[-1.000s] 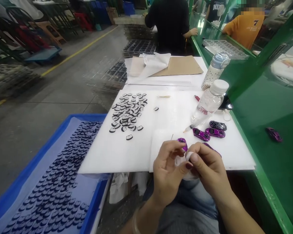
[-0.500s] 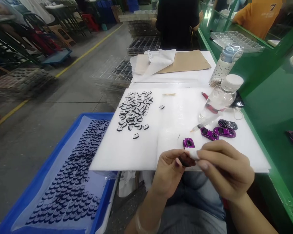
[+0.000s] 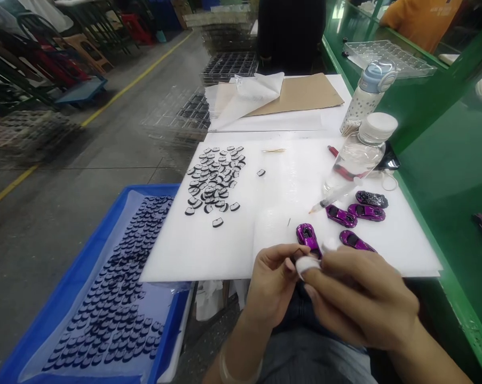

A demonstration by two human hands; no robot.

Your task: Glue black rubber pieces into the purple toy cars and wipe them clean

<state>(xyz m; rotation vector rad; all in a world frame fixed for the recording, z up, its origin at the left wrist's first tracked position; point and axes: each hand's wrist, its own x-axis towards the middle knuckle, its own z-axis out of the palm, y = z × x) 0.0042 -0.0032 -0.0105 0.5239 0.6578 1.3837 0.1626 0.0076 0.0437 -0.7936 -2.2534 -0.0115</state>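
Both hands have sunk slightly toward the lap since half a second ago. Left hand [image 3: 270, 280] pinches a small dark piece [image 3: 295, 260], steadying it at the table [image 3: 208, 250] edge, while right hand [image 3: 361, 301] presses a white cloth wad [image 3: 307, 264] against it. Its long axis cannot be told. Beside them a purple toy car [image 3: 308, 237] points away.

The left hand [image 3: 275, 282] and right hand [image 3: 356, 298] pinch a white wad [image 3: 307, 263] together, just beside a purple toy car [image 3: 308, 237] on the white board [image 3: 208, 256].

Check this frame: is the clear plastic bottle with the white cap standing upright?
No, the clear plastic bottle with the white cap lies tilted on the white board.
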